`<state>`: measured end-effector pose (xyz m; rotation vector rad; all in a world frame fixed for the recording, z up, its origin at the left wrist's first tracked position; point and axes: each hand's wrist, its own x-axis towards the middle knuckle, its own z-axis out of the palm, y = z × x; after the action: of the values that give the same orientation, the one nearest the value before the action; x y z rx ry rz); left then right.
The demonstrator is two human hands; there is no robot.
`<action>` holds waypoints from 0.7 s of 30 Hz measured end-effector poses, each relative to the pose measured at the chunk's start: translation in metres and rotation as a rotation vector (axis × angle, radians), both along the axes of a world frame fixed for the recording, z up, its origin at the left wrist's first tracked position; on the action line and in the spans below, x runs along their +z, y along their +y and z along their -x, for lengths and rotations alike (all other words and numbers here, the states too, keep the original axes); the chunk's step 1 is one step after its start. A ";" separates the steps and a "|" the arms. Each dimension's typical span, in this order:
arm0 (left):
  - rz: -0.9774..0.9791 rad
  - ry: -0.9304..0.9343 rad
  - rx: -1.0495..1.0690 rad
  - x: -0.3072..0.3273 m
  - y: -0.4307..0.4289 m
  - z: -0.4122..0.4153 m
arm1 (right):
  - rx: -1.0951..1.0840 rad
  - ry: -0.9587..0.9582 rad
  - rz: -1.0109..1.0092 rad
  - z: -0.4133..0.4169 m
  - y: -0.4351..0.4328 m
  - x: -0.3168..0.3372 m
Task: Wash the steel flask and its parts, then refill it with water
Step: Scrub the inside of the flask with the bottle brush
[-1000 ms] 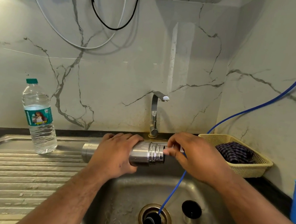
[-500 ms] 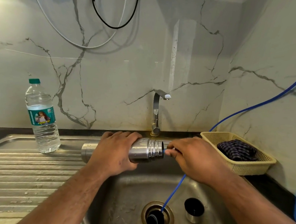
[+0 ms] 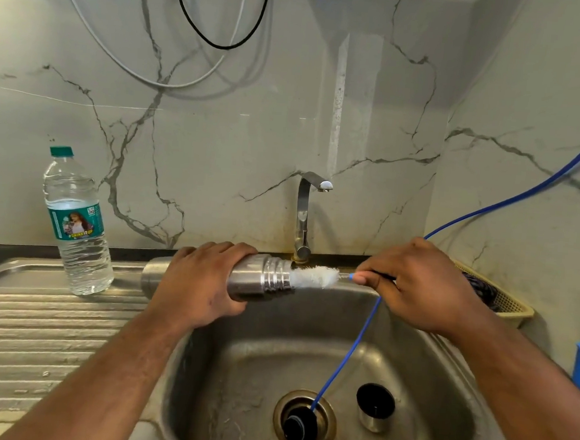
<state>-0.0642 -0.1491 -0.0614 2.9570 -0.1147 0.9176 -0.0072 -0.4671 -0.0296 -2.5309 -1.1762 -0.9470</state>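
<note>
Steel flask (image 3: 253,281) lies near level over the sink (image 3: 273,342), left grip (image 3: 198,289) clasping its body; right grip (image 3: 414,290) pinches the bottle brush (image 3: 315,276), bristles partly in its mouth; interior scrub, seemingly; next needs a straight stroke inward.

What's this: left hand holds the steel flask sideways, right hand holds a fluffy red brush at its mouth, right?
No: the head view shows the brush is white, not red. The left hand holds the steel flask sideways, the right hand holds the brush at its mouth.
</note>
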 end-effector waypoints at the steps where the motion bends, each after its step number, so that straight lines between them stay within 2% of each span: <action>1: -0.014 -0.003 -0.004 0.000 -0.001 0.000 | 0.008 -0.034 -0.005 0.001 -0.003 0.004; 4: -0.033 0.001 -0.017 0.002 -0.014 0.002 | 0.033 -0.097 -0.033 0.002 0.003 0.004; 8: -0.092 -0.004 -0.113 -0.003 -0.043 0.002 | 0.039 -0.018 0.033 0.006 0.021 -0.010; 13: 0.004 -0.041 -0.009 0.005 -0.016 0.002 | -0.036 -0.109 -0.136 0.005 -0.017 0.015; 16: -0.005 -0.106 0.009 0.003 -0.008 -0.001 | -0.010 -0.193 -0.106 0.003 -0.009 0.012; 21: 0.049 -0.035 -0.054 -0.006 -0.024 -0.003 | 0.042 -0.212 -0.127 -0.002 -0.004 0.007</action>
<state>-0.0612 -0.1733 -0.0672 2.8793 -0.1695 0.9510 -0.0053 -0.4712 -0.0227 -2.3435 -1.1778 -1.2629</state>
